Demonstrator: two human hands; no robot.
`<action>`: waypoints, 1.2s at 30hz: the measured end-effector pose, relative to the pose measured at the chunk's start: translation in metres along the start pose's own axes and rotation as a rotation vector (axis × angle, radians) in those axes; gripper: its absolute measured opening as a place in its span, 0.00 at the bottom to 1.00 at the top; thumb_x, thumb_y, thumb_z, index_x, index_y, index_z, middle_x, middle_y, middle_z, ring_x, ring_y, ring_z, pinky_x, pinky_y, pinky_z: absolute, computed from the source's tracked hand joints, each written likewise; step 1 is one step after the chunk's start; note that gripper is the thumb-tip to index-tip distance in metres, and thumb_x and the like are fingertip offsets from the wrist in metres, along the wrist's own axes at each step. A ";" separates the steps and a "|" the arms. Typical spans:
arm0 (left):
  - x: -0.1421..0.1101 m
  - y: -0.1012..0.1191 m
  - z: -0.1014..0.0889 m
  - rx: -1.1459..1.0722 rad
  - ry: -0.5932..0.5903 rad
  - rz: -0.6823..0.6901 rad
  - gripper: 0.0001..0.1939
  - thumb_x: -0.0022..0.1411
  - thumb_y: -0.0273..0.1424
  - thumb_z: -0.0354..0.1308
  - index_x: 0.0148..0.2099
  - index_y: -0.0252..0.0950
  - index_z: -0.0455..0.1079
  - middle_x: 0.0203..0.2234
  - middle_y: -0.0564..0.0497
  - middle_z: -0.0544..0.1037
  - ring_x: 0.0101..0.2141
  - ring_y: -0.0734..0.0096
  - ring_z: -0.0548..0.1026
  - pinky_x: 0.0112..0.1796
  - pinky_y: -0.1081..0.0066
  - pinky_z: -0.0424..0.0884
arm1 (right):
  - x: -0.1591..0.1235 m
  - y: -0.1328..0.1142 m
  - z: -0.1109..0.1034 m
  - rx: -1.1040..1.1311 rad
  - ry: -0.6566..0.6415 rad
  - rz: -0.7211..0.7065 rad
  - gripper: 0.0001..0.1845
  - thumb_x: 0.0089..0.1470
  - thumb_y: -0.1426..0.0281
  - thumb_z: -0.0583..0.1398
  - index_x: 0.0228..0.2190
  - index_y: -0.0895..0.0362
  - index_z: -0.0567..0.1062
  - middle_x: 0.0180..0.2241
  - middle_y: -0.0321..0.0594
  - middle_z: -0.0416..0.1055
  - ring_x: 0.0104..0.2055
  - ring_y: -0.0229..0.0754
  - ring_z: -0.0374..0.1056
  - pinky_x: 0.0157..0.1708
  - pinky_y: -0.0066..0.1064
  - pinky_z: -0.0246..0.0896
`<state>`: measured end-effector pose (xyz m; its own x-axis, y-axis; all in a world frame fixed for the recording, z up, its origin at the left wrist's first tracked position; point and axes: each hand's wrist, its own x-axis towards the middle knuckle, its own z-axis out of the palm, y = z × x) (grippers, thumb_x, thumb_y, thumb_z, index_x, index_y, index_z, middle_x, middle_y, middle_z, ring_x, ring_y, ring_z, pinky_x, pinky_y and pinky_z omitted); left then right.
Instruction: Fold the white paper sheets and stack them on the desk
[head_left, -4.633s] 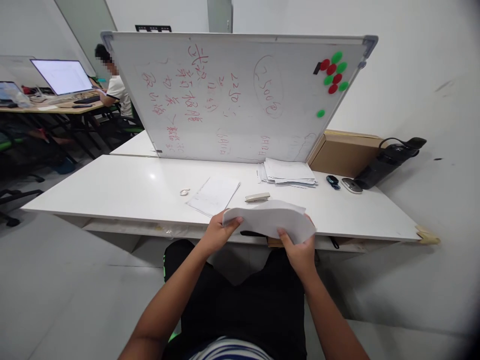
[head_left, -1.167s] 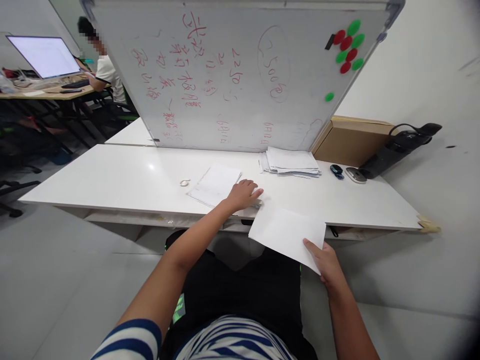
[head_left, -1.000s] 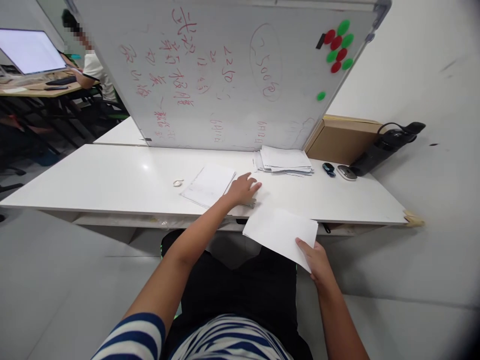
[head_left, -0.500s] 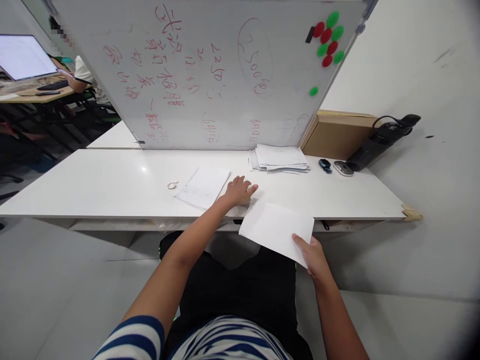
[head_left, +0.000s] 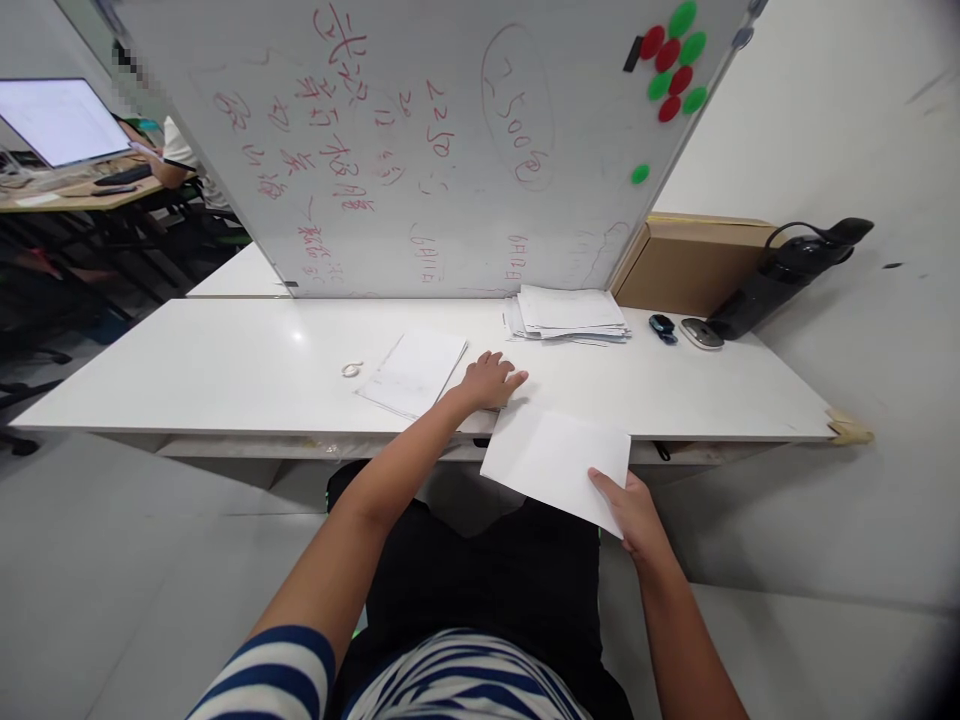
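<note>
My right hand (head_left: 636,510) grips the lower right corner of a white sheet of paper (head_left: 559,455), thumb on top. That paper extends over the table's front edge, its far side near my left hand. Fingers spread, my left hand (head_left: 491,380) rests palm down on the table. Something thin lies beneath its palm, mostly hidden. Left of it is a small set of white papers (head_left: 416,370) lying flat, partly behind my forearm. Farther back stands a stack of papers (head_left: 574,312) with uneven edges, against the foot of the whiteboard.
A whiteboard (head_left: 442,200) with red writing and magnets rises behind the white table (head_left: 247,370). At right are a cardboard box (head_left: 690,265), a black bottle (head_left: 780,275), a mouse (head_left: 702,334) and a watch (head_left: 663,328). A small white ring-shaped item (head_left: 351,369) lies left. Another person sits far left.
The whole view has shifted slightly, with the table and board sitting a little farther right. Both hands keep nearly the same pose, and the paper stays in my right hand.
</note>
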<state>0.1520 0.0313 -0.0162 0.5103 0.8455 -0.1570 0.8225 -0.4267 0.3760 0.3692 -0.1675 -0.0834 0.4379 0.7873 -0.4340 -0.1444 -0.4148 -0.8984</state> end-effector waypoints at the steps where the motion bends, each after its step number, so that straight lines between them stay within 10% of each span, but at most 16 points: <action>1: 0.002 0.001 0.001 0.005 0.003 0.002 0.36 0.63 0.57 0.29 0.60 0.42 0.59 0.66 0.45 0.49 0.65 0.53 0.43 0.59 0.50 0.48 | 0.000 0.001 -0.002 -0.006 0.000 0.004 0.21 0.42 0.65 0.67 0.39 0.61 0.75 0.36 0.46 0.78 0.33 0.48 0.75 0.28 0.31 0.70; 19: 0.004 0.006 0.000 -0.034 0.001 0.057 0.35 0.64 0.55 0.27 0.48 0.40 0.67 0.55 0.44 0.67 0.54 0.55 0.64 0.52 0.55 0.60 | -0.002 -0.001 -0.009 -0.037 -0.030 0.053 0.21 0.42 0.65 0.68 0.39 0.61 0.76 0.37 0.47 0.78 0.33 0.48 0.75 0.29 0.31 0.71; 36: -0.001 0.009 -0.004 -0.042 0.005 0.048 0.34 0.64 0.55 0.30 0.47 0.38 0.68 0.53 0.45 0.68 0.53 0.55 0.64 0.51 0.58 0.61 | 0.000 -0.002 -0.008 -0.066 -0.026 0.041 0.21 0.44 0.64 0.67 0.40 0.61 0.75 0.37 0.47 0.78 0.33 0.47 0.75 0.29 0.30 0.70</action>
<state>0.1578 0.0280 -0.0089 0.5473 0.8262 -0.1336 0.7861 -0.4527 0.4209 0.3767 -0.1708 -0.0811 0.4091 0.7805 -0.4727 -0.1029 -0.4753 -0.8738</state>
